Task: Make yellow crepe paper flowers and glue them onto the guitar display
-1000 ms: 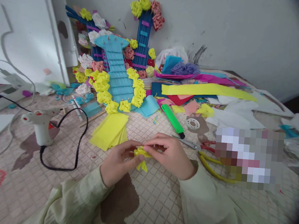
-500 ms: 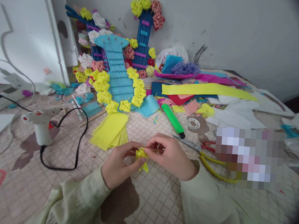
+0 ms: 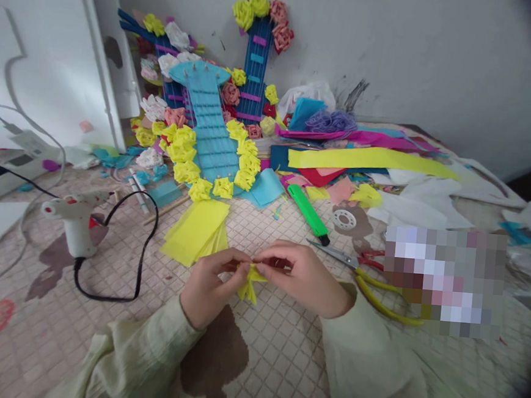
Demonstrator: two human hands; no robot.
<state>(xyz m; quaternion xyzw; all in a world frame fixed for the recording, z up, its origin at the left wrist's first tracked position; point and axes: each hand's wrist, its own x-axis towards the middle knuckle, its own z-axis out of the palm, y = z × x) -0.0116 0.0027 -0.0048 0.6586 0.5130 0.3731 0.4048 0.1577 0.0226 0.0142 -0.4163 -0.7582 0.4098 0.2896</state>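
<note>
Between my two hands is a small piece of crumpled yellow crepe paper (image 3: pixel 250 288), its gathered top pinched and its loose ends fanning downward. My left hand (image 3: pixel 212 285) closes thumb and forefinger on the left side of the paper. From the other side, the fingertips of my right hand (image 3: pixel 303 274) grip the upper right edge. No stick shows at my right fingers now; whether it lies inside the hand is hidden. Just behind my left hand lies a stack of yellow crepe paper sheets (image 3: pixel 195 233).
A white glue gun (image 3: pixel 74 224) with a looped black cable stands left. A green cutter (image 3: pixel 308 214) and scissors (image 3: pixel 335 252) lie right of centre. Behind, a light blue paper guitar (image 3: pixel 210 127) with yellow paper flowers leans near a dark blue guitar neck (image 3: pixel 256 63).
The thin wooden stick at my right fingers has gone from sight. My left fingertips have moved up to the top of the yellow paper, whose lower ends now spread wider.
</note>
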